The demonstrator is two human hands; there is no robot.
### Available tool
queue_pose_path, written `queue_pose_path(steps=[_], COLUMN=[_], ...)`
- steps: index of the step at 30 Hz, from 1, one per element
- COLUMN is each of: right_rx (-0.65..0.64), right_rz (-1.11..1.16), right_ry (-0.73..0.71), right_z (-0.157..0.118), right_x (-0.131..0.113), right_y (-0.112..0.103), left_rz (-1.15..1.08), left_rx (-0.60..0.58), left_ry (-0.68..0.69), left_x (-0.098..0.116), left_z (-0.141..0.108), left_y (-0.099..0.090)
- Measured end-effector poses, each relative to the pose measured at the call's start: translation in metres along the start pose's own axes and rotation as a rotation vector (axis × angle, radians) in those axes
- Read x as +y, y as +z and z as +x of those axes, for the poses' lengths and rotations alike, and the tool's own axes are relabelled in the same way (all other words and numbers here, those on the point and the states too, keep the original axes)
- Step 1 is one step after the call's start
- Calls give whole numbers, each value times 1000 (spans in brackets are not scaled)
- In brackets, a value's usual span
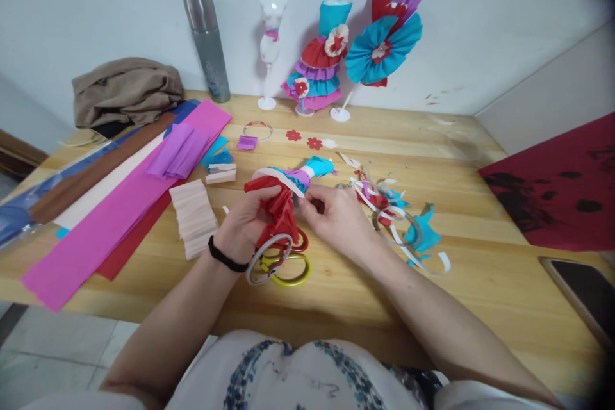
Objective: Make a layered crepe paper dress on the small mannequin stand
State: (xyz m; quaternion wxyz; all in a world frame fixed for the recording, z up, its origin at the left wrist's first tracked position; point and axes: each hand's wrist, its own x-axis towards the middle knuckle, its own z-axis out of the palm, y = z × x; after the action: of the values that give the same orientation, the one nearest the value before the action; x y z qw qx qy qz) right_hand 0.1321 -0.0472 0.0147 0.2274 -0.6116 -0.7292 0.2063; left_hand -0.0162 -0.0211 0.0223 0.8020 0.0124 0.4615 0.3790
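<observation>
A small dress form wrapped in crepe paper lies on its side, its turquoise top (319,166) pointing away to the right. My left hand (247,221) is closed around its bunched red crepe paper skirt (281,208). A white strip (278,178) runs along the layer above the red. At the strip's right end, my right hand (331,208) pinches thumb against forefinger; its other fingers are curled. Beside my left wrist is a tape roll (248,272), partly over scissors (293,282) with yellow and red handles.
Crepe paper sheets (129,205) and a pale ruffled piece (195,218) lie left. Paper scraps (423,234) and curled white strips lie right. A bare dress form (273,13), two decorated ones and a flask (209,51) stand along the wall. A phone (583,295) lies far right.
</observation>
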Motion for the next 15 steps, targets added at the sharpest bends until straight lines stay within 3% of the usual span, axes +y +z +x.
queue_pose_path(steps=[15], right_rx=[-67], right_rz=[-100], right_ry=[55], right_z=[4], right_x=[0], right_y=[-9], left_rz=[206], left_rx=[-114], left_ry=[91], left_x=[12], left_z=[-10], left_y=[-7])
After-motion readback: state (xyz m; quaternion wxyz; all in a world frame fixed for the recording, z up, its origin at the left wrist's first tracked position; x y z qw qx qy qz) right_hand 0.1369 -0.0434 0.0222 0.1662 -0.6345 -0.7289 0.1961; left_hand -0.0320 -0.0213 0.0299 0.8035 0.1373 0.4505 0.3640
